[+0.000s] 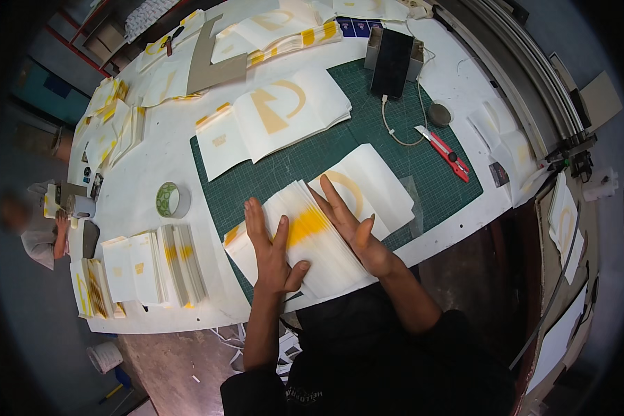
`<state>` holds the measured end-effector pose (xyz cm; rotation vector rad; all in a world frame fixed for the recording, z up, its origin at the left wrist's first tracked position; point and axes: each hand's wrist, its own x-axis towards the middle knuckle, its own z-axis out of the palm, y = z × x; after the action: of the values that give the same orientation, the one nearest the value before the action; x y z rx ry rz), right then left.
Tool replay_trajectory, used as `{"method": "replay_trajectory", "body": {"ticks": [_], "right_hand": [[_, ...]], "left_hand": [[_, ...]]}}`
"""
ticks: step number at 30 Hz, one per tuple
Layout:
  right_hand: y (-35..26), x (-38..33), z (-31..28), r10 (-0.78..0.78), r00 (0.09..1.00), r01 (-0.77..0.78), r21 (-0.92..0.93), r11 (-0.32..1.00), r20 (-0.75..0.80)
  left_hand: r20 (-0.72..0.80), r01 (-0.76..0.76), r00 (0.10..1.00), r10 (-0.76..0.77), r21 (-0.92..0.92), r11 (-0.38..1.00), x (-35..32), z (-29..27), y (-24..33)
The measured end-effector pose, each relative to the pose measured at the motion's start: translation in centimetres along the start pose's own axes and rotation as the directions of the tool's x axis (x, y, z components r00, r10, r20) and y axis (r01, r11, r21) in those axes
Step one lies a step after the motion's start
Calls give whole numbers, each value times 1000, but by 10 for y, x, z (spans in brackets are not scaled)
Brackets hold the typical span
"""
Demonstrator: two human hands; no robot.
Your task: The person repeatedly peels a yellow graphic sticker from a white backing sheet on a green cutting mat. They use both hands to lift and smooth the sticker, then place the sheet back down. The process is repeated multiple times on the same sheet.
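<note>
Left hand (pixel 273 260) and right hand (pixel 359 239), fingers spread, flanked the uneven paper stack (pixel 326 246) at the mat's (pixel 445 191) seven o'clock, palm pressure unclear; squaring seemed unfinished. Bundles (pixel 181 267) toward nine looked gathered; fanned sheets (pixel 260 135) toward twelve apparently remained.

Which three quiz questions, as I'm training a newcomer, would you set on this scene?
1. Short answer: what lies between the left hand and the right hand?
2. True or false: the red cutter knife lies to the left of the phone.
3. Choose one: the tape roll rests on A) the green mat, B) the white table, C) the floor.

Key: 1. a stack of white sheets with yellow patches; 2. false; 3. B.
</note>
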<state>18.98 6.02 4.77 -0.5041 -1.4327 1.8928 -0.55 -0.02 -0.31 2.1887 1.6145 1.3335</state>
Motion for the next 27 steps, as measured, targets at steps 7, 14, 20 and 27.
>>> {"method": "replay_trajectory", "body": {"ticks": [7, 14, 20, 27], "right_hand": [[14, -2, -20, -55, 993, 80, 249, 965, -104], [-22, -14, -51, 253, 945, -228, 139, 964, -206], [-29, -18, -72, 366, 912, -365, 41, 930, -185], [-34, -16, -75, 317, 936, -313, 52, 948, -150]], "left_hand": [[-8, -16, 1000, 16, -12, 1000, 1, -2, 2], [4, -11, 1000, 11, -9, 1000, 1, 2, 1], [53, -1, 999, 1, 7, 1000, 2, 1, 1], [81, -3, 997, 2, 12, 1000, 2, 3, 1]]}}
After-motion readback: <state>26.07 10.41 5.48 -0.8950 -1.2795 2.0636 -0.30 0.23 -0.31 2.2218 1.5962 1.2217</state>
